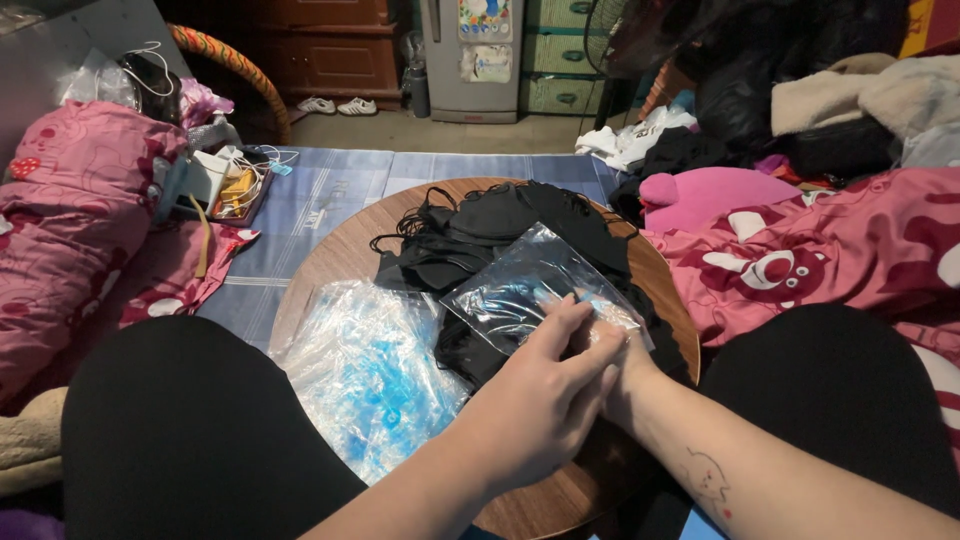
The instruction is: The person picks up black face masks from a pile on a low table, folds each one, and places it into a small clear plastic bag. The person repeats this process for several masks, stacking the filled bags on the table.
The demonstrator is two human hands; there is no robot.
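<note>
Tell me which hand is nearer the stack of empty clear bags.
Left. The left hand lies just right of the stack of clear bags; the right hand sits behind it, farther right.

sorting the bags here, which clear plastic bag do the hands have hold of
The single clear bag lying over the black masks, under both hands; the other bags sit untouched in the stack to its left.

My left hand [535, 400] lies flat over my right hand [615, 375], both pressing on the near edge of a clear plastic bag [525, 285]. The bag rests on a heap of black face masks [500, 230] piled on the round wooden surface [330, 260]. Just left of my hands, a stack of clear bags with blue print [365, 375] covers the near-left part of the surface. My knees in black flank it. A pink patterned blanket [850, 250] spreads to my right.
</note>
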